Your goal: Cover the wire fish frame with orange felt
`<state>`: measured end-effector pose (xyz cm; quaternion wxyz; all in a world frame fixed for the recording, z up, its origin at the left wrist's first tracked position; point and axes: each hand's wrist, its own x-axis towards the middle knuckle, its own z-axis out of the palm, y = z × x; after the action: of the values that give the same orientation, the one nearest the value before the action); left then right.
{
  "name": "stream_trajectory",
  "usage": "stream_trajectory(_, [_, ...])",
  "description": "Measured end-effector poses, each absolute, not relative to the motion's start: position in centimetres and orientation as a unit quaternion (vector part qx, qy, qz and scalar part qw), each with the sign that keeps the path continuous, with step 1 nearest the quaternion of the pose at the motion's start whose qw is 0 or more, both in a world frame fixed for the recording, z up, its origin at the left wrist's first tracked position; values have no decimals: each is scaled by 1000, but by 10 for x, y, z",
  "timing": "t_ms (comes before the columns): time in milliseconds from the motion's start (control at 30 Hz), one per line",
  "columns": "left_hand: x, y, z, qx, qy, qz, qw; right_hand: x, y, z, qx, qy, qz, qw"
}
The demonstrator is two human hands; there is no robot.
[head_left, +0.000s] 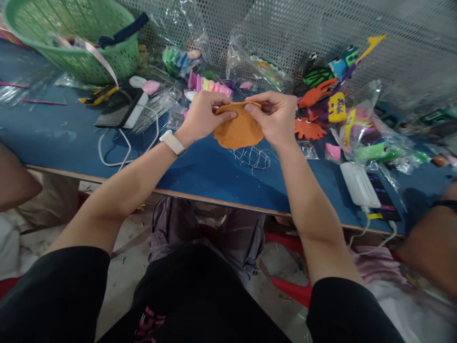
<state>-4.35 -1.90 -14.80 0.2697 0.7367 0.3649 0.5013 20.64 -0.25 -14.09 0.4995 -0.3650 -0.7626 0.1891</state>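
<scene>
- A long blue worktop (221, 181), flat and smooth, with a thin brownish edge, runs across the view
- Grey mesh (214, 28), hard-looking and pierced with small, close-set holes, lies along its far side
- A round green basket (103, 62) with slotted walls stands at the far left, a dark blue strip across its rim
- The left hand (214, 112) pinches the upper left edge of the orange sheet (238, 129) between thumb and fingers; the right hand (273, 114) pinches its upper right edge in the same way
- That sheet, matte, thin and soft-looking, with a rounded, slightly uneven lower rim, is held up between both hands over the worktop
- A white power bank (360, 185), a smooth block with rounded corners, lies at the right beside a dark, flat phone (383, 196)
- A loose oval of thin, bent wire (255, 158) rests on the worktop, partly hidden by the sheet
- A matte orange crab-like figure (310, 127) with ragged, pointed limbs sits right of the right hand
</scene>
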Motion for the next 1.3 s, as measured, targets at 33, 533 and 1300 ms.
stream_trajectory(33, [-44, -19, -147, 737, 367, 502, 264, 206, -3, -140, -367, -758, 191, 505])
stream_trajectory(533, [-45, -14, -149, 744, 351, 494, 279, 202, -19, -126, -392, -734, 244, 497])
stream_trajectory(1300, [-41, -21, -148, 760, 350, 476, 272, 205, -12, -133, -363, -753, 227, 500])
